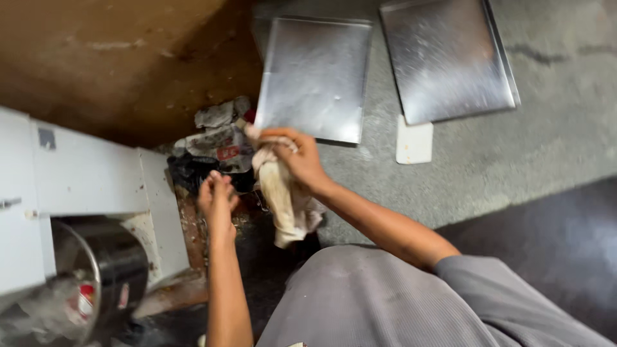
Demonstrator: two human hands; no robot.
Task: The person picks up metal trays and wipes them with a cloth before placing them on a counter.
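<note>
The right hand [299,157] is clamped around the top of one dirty cream-coloured rag [283,199], fingers curled over the bunched end, and the rest of the cloth hangs straight down from the fist. The left hand [217,200] is just beside it, holding nothing, its fingers loosely drawn together and pointing up; whether it brushes the rag I cannot tell. Both forearms reach out over the person's grey trousers [360,302].

Beyond the hands, two flat steel trays [318,77] lie on the grey concrete floor [514,154], side by side, the nearer one just past the right knuckles. One small white rectangular piece [414,142] sits at the near edge of the farther tray. A heap of crumpled paper and dark rubbish [215,144] fills the floor's corner by the brown wall [116,58]. Left of it stands one white machine housing [77,186] with a round steel drum [109,270].
</note>
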